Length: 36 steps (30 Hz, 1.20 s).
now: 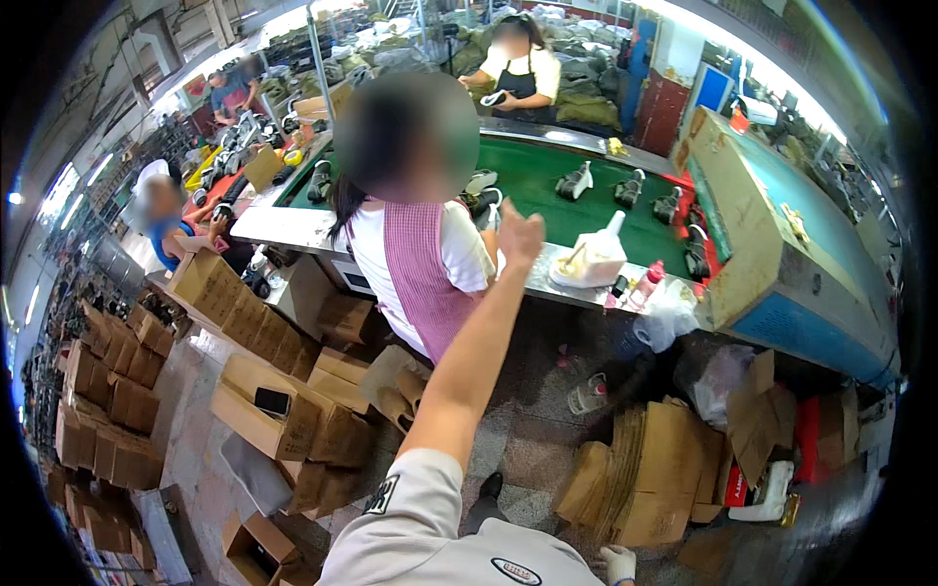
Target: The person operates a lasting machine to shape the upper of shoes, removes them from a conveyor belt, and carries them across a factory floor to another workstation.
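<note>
1. Two hands of the wearer in view: right hand (520,234) raised at frame centre on a long bare forearm, left hand (618,563) low at the bottom edge in a white glove.
2. Right hand empty, fingers loosely curled together, clamped on nothing, hovering just beside the shoulder of a person in a pink checked apron (422,273) standing at the green conveyor belt (532,176).
3. Left hand near a stack of flattened cardboard (645,474) at lower right; grip impossible to tell, only the glove's top showing.
4. Nearest to the right hand on the belt's steel edge: a white tub (591,262) with a brush standing in it, right of centre.
5. Dark shoes (575,183) spaced along the belt in the upper middle.
6. Open brown cartons (269,405) piled at lower left, more stacked along the left rim.
7. Large boxy blue machine (791,244) at right.
8. Another worker in a black apron (518,73) at top centre, beyond the belt.
</note>
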Each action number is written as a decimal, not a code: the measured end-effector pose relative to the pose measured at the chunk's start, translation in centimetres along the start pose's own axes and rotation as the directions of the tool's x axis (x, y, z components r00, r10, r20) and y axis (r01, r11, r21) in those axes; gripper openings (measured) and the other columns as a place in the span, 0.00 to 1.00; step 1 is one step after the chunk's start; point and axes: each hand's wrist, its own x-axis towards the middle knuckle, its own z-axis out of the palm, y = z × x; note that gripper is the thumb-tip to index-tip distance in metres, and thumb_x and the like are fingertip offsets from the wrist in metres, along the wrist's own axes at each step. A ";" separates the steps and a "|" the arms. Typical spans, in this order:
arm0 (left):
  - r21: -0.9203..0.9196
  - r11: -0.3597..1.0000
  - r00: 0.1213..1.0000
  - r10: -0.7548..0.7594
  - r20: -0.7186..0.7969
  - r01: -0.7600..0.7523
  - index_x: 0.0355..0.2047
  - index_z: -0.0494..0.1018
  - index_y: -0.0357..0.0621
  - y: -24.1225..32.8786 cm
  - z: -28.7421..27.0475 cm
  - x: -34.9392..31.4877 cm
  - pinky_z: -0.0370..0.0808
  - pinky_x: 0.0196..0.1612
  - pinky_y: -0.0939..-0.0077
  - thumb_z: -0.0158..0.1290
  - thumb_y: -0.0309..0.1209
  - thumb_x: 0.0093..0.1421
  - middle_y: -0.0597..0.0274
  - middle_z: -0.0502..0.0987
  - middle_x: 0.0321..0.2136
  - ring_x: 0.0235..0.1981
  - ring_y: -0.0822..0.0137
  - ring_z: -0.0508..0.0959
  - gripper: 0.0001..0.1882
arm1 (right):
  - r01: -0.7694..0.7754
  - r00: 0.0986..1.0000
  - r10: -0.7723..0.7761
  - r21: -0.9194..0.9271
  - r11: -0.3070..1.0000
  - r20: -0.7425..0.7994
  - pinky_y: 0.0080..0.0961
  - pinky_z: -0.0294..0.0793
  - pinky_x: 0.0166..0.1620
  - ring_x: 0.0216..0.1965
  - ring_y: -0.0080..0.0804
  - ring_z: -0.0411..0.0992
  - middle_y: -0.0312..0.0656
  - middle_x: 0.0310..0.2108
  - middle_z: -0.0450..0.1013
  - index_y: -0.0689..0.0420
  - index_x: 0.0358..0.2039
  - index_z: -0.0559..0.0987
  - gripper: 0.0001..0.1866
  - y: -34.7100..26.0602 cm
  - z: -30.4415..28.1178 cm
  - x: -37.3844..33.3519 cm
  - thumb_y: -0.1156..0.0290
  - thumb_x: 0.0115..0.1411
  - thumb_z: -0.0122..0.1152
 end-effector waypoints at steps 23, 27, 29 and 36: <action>-0.303 0.848 0.613 0.524 0.591 -0.434 0.55 0.71 0.34 32.1 14.1 -51.0 0.77 0.52 0.51 0.56 0.32 0.54 0.36 0.81 0.41 0.49 0.40 0.80 0.28 | -0.003 0.983 0.001 -0.011 1.000 -0.181 0.44 0.82 0.37 0.36 0.49 0.81 0.55 0.44 0.81 0.67 0.58 0.76 0.26 46.6 -21.7 -1.4 0.66 0.63 0.66; -0.002 0.871 0.627 0.356 0.693 -0.492 0.38 0.79 0.39 25.0 10.5 -50.2 0.81 0.42 0.55 0.58 0.35 0.51 0.46 0.84 0.36 0.41 0.46 0.84 0.16 | 0.041 0.954 -0.148 -0.374 0.926 -0.262 0.43 0.76 0.41 0.34 0.38 0.78 0.43 0.31 0.81 0.62 0.34 0.86 0.13 52.0 -22.9 -4.6 0.63 0.58 0.67; 0.148 0.916 0.775 0.219 0.593 -0.373 0.38 0.79 0.38 18.6 7.8 -43.2 0.82 0.39 0.57 0.54 0.38 0.57 0.46 0.84 0.34 0.38 0.49 0.85 0.16 | 0.023 0.979 -0.101 -0.398 0.917 -0.177 0.42 0.76 0.41 0.35 0.37 0.78 0.44 0.32 0.81 0.62 0.35 0.86 0.14 49.0 -23.2 -5.1 0.62 0.59 0.67; 0.325 0.921 0.977 0.198 0.081 -0.213 0.42 0.78 0.37 10.7 0.3 -33.2 0.81 0.39 0.58 0.56 0.43 0.61 0.46 0.84 0.32 0.36 0.51 0.86 0.20 | 0.022 0.993 -0.070 -0.445 0.895 -0.091 0.40 0.77 0.42 0.36 0.35 0.77 0.46 0.35 0.82 0.62 0.39 0.85 0.17 42.5 -25.7 -5.9 0.59 0.60 0.68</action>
